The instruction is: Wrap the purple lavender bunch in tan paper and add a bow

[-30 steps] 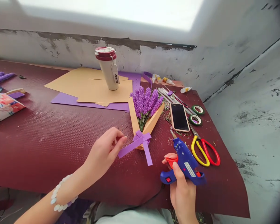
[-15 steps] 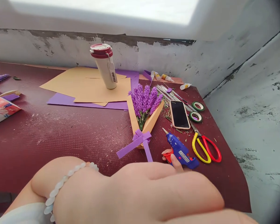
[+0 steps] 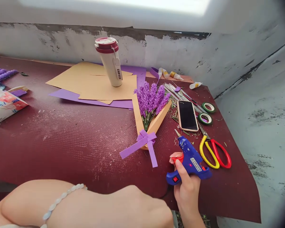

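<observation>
My right hand [image 3: 188, 191] grips a blue hot glue gun [image 3: 191, 155], a finger at its red trigger and its nozzle tilted up and left. A small red light glows on its side. Close to the camera, the back of my left hand [image 3: 128, 209] fills the bottom of the view, a pale beaded bracelet [image 3: 59, 201] on its wrist; its fingers are hidden. Ahead lies a small bouquet of purple flowers [image 3: 149, 99] in tan paper [image 3: 156, 120], tied with a purple bow [image 3: 146, 139]. Neither hand touches the bouquet.
Yellow-and-red-handled scissors [image 3: 215, 152], a phone [image 3: 187, 115], green tape rolls [image 3: 205, 118] and wire stems [image 3: 173, 90] lie at right. Small glue bottles [image 3: 175, 75] sit behind. A coffee tumbler [image 3: 111, 65] stands on tan sheets [image 3: 85, 82]. More purple flowers [image 3: 3, 73] are at far left.
My left hand has dropped lower and leftward, uncovering my right hand and the glue gun's handle. The glue gun has come a little nearer and to the right. The bouquet stays put.
</observation>
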A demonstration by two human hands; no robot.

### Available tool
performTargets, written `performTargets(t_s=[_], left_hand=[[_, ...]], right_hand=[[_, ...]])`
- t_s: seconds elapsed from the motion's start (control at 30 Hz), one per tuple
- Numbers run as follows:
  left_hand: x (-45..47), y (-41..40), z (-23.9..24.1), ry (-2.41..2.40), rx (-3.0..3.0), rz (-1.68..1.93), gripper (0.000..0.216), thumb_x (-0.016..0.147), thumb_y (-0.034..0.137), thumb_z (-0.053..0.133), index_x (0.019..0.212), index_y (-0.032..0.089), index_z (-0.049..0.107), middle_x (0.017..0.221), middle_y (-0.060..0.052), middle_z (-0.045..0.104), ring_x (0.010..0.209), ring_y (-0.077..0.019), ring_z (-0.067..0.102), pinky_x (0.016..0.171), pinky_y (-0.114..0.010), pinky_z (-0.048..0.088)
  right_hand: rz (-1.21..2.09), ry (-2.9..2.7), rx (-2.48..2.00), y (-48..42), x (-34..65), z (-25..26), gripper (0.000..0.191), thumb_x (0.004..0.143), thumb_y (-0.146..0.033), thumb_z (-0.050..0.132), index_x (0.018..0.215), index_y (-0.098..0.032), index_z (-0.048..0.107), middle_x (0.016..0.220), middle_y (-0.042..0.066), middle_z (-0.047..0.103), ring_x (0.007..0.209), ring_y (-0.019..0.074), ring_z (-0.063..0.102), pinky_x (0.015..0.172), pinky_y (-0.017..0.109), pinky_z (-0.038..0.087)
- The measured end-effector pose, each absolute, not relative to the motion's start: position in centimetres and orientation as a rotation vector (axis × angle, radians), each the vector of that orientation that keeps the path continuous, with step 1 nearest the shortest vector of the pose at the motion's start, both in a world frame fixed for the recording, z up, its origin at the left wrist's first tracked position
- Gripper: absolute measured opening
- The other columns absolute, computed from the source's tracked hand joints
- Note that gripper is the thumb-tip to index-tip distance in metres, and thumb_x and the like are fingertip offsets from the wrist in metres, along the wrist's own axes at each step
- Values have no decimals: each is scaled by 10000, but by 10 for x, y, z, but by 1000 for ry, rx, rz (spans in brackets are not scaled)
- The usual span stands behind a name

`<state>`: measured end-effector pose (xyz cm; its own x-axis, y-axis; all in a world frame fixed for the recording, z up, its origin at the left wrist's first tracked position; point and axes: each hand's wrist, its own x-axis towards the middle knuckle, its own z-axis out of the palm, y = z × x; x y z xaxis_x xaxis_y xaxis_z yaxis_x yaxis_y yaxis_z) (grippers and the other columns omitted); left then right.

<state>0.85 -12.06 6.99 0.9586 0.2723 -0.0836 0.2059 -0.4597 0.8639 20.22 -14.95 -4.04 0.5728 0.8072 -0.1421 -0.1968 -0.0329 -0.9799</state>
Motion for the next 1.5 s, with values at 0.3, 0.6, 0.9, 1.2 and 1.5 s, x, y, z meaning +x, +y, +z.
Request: performTargets(t_s=[0.3, 0.6, 0.9, 1.2, 1.5], left_hand=[[-1, -121, 62, 896, 1993, 468, 153, 972, 173, 468, 829, 225, 460, 728, 46, 582, 609, -106, 463, 600, -203, 417], [-23, -107, 61, 1072, 2151, 823, 206, 986, 170, 436, 788, 227, 430, 657, 62, 484, 556, -92, 436, 553, -203, 376], [-44, -80, 50, 1518, 2014, 589, 166, 972, 301, 497, 830, 226, 539, 688, 47, 619, 584, -125, 559, 587, -238, 403], [-47, -45, 44, 1479, 2039, 434, 149, 960, 322, 379, 864, 236, 453, 808, -10, 670, 704, -183, 612, 661, -284, 423], [-36, -40, 35, 1408, 1765, 372, 325, 1013, 446, 342, 886, 229, 547, 791, -1, 681, 712, -185, 623, 689, -297, 438]], right_hand=[[913, -546, -1354, -155, 192, -32, 252, 766, -374, 774, 961, -221, 728, 1017, 25, 735, 940, 206, 682, 909, 334, 508], [827, -877, -1624, -138, 213, -21, 406, 832, -493, 657, 1114, -201, 661, 1093, 83, 726, 991, 263, 669, 859, 362, 514], [961, -1117, -1890, -123, 257, -5, 448, 697, -560, 780, 943, -192, 712, 942, 59, 762, 858, 261, 682, 754, 341, 531], [926, -1219, -2051, -107, 269, 1, 558, 551, -610, 821, 903, -190, 718, 830, 71, 753, 799, 309, 684, 765, 418, 521], [312, -1569, -2063, -121, 279, -15, 624, 732, -739, 648, 1068, -213, 632, 1030, 128, 667, 987, 338, 581, 861, 480, 461]])
